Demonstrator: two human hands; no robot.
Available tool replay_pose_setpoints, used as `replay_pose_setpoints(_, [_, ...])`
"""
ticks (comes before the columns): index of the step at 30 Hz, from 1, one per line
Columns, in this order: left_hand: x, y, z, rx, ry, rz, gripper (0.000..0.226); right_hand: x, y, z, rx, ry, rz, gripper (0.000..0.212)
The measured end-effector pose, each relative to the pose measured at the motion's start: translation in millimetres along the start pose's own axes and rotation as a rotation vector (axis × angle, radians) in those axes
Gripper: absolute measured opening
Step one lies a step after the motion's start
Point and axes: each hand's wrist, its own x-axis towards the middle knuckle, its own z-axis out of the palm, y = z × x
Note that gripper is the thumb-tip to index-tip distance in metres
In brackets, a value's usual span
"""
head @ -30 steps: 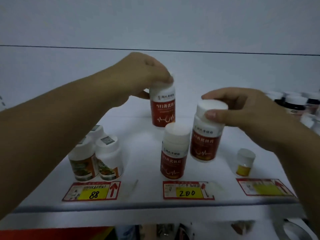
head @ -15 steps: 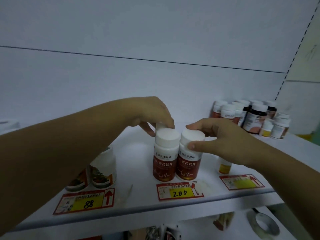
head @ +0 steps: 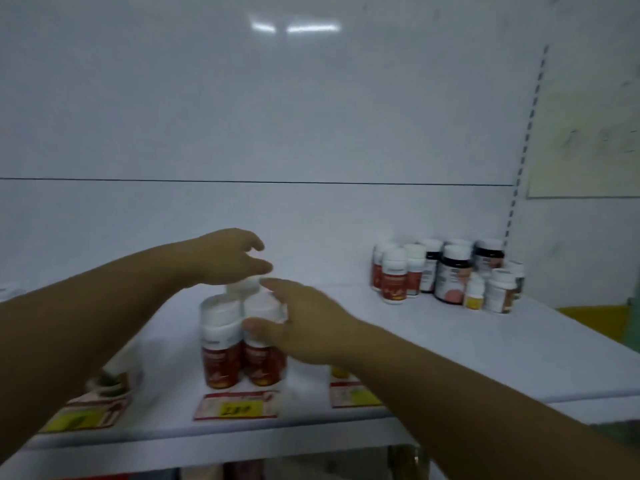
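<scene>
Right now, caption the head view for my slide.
Right hand grips a red-label bottle on the shelf; left hand hovers above.

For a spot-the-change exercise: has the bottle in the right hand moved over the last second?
Yes: the bottle came down toward the 200 tag, now upright behind it.

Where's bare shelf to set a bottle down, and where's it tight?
Widest bare shelf lies between the red-label trio and the mixed bottles at the right rear, reaching the front edge. A narrower strip runs behind the trio. Tight: the trio, right hand gripping its right front bottle, left hand over the rear bottle.
</scene>
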Motion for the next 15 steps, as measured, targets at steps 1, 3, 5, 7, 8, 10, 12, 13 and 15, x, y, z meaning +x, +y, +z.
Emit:
replay_pose_setpoints(1, [-4.9, 12.3, 0.9, -0.017, 0.022, 0.009, 0.052, -7.1, 3.4, -3.7, 0.013, -0.011, -0.038, 0.058])
replay_pose_setpoints(3, [-13.6, 36.4, 7.0, -0.007, 0.043, 0.036, 0.051, -26.5, 16.7, -14.1, -0.024, -0.023, -0.044, 0.068])
replay_pose_setpoints(5, [-14.5, 60.5, 18.7, 0.028, 0.055, 0.071, 0.049, -49.1, 41.8, -26.9, -0.122, -0.012, -0.008, 0.072])
replay_pose_setpoints(7, [-10.7, 89.8, 34.7, 0.031, 0.046, 0.104, 0.048, -71.2, 69.3, -45.0, -0.167, 0.008, 0.048, 0.070])
replay_pose_setpoints(8, [-6.9, 105.7, 44.2, 0.028, 0.036, 0.130, 0.048, -80.0, 84.3, -53.4, -0.165, 0.016, 0.082, 0.069])
replay_pose_setpoints(10, [5.3, 138.6, 66.4, 0.015, 0.018, 0.187, 0.048, -97.4, 112.6, -70.5, -0.157, 0.051, 0.150, 0.068])
replay_pose_setpoints(12, [22.1, 171.1, 91.5, -0.013, -0.026, 0.238, 0.046, -110.0, 143.5, -87.3, -0.143, 0.122, 0.192, 0.065])
replay_pose_setpoints(13, [32.8, 185.8, 104.9, -0.028, -0.055, 0.273, 0.043, -114.3, 157.7, -96.4, -0.152, 0.147, 0.211, 0.065])
replay_pose_setpoints(15, [59.4, 211.7, 134.0, -0.093, -0.088, 0.309, 0.035, -118.2, 186.1, -114.5, -0.206, 0.166, 0.261, 0.065])
